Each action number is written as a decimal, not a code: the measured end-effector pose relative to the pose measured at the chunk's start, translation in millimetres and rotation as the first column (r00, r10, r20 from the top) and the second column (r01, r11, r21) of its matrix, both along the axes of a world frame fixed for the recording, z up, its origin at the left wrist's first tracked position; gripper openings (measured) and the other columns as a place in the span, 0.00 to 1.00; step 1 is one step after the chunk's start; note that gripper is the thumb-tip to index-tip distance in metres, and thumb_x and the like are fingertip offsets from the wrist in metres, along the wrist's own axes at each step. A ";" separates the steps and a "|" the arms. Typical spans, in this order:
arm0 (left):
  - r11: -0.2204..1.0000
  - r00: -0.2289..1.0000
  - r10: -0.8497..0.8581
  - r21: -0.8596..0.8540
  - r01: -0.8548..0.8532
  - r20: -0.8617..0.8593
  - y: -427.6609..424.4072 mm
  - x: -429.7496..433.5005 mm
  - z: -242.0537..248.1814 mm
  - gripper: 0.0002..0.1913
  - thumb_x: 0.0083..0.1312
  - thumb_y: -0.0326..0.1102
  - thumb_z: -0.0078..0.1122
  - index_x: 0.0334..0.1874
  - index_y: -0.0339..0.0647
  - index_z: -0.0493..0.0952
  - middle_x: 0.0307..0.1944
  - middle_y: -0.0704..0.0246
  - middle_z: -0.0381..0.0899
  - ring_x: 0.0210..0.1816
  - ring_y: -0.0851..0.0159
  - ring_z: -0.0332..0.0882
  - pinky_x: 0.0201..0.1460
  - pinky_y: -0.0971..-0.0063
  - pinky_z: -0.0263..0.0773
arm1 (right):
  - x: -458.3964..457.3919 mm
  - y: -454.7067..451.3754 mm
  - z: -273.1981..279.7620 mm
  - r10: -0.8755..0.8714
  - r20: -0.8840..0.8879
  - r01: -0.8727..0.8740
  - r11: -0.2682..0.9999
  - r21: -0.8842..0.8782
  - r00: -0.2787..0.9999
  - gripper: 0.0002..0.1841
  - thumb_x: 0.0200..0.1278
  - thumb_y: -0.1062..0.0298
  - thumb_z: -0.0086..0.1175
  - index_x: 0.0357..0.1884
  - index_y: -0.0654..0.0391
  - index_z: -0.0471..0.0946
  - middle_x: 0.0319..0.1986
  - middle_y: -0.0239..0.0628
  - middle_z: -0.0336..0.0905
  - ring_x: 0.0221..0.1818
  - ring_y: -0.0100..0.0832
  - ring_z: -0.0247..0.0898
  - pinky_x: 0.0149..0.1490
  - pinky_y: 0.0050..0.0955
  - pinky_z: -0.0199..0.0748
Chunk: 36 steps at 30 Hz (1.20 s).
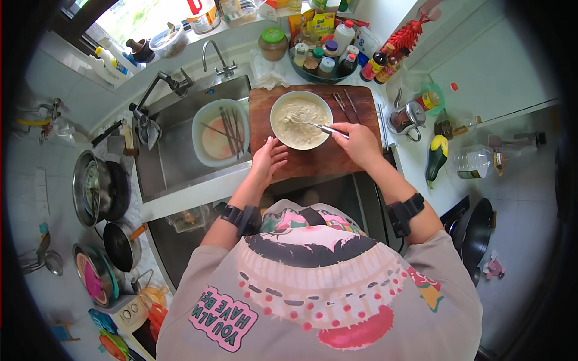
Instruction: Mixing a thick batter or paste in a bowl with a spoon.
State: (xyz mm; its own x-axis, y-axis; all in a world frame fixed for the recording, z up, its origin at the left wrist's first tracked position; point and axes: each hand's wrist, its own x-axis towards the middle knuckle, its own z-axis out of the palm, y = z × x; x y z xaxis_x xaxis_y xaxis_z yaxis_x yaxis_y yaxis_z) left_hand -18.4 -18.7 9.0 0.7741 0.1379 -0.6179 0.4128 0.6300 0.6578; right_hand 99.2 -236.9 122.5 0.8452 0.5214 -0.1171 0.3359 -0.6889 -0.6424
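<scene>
A white bowl (273,122) of thick, pale, lumpy batter (293,131) rests on a brown wooden cutting board (311,164). My right hand (359,143) is closed around the handle of a wire whisk (318,126), whose wires sit in the batter. At the bowl's lower left is my left hand (269,159), fingers spread and palm turned toward the bowl; it holds nothing, and whether a fingertip touches the bowl I cannot tell. Two thin metal utensils (345,106) lie on the board, right of the bowl.
Left of the board, a steel sink (174,149) holds a white basin (198,149) with dark sticks in pinkish liquid. Behind the board stand a tray of seasoning bottles (325,79) and a green-lidded jar (272,44). A steel-and-glass pot (406,118) and a green-yellow squash (436,160) are at right.
</scene>
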 end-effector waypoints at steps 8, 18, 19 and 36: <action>1.000 1.000 0.004 -0.008 -0.004 0.000 1.7 1.8 -2.0 0.31 0.72 0.55 0.38 0.69 0.37 0.57 0.57 0.57 0.71 0.54 0.60 0.72 0.55 0.67 0.70 | -38.9 9.6 -42.6 -0.058 -0.066 0.062 0.996 0.067 0.996 0.15 0.61 0.59 0.52 0.45 0.53 0.81 0.34 0.46 0.81 0.36 0.45 0.78 0.42 0.38 0.73; 1.000 1.000 0.002 -0.005 -0.002 -0.002 2.4 2.3 -0.3 0.31 0.72 0.55 0.39 0.68 0.37 0.58 0.57 0.57 0.72 0.53 0.61 0.73 0.54 0.67 0.70 | -52.0 4.9 -60.1 -0.132 -0.305 0.191 0.966 0.175 0.943 0.16 0.62 0.62 0.51 0.48 0.56 0.79 0.26 0.40 0.80 0.27 0.33 0.77 0.35 0.31 0.71; 1.000 1.000 0.006 -0.011 -0.006 -0.002 2.7 2.3 -1.3 0.31 0.72 0.55 0.39 0.68 0.37 0.58 0.57 0.57 0.72 0.53 0.61 0.73 0.54 0.67 0.71 | -52.4 5.2 -61.3 -0.150 -0.385 0.238 0.952 0.191 0.911 0.16 0.63 0.62 0.51 0.49 0.56 0.79 0.23 0.38 0.79 0.24 0.29 0.75 0.32 0.29 0.70; 1.000 1.000 -0.023 0.001 0.023 0.004 4.5 2.3 0.3 0.33 0.72 0.55 0.39 0.69 0.35 0.56 0.59 0.54 0.70 0.55 0.58 0.72 0.56 0.65 0.70 | -54.8 13.8 -60.2 -0.111 -0.644 0.404 0.854 0.328 0.757 0.16 0.69 0.65 0.45 0.55 0.59 0.75 0.14 0.19 0.60 0.13 0.13 0.49 0.19 0.17 0.46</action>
